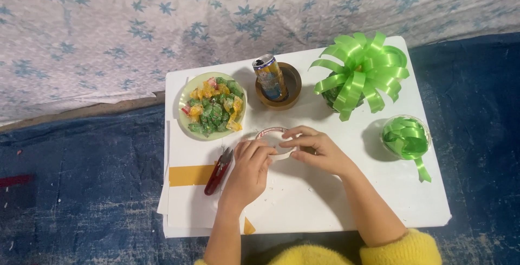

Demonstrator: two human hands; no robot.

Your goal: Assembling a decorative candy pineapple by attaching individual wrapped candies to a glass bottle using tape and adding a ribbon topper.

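Two hands, left hand (249, 167) and right hand (317, 150), grasp white round tape roll (272, 136); red thread snips (218, 171) just left.

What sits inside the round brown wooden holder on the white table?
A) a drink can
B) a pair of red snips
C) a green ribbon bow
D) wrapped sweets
A: a metal drink can stands tilted in the round brown wooden holder, while the red snips lie on the white table by the left hand and the wrapped sweets fill a pale green plate.
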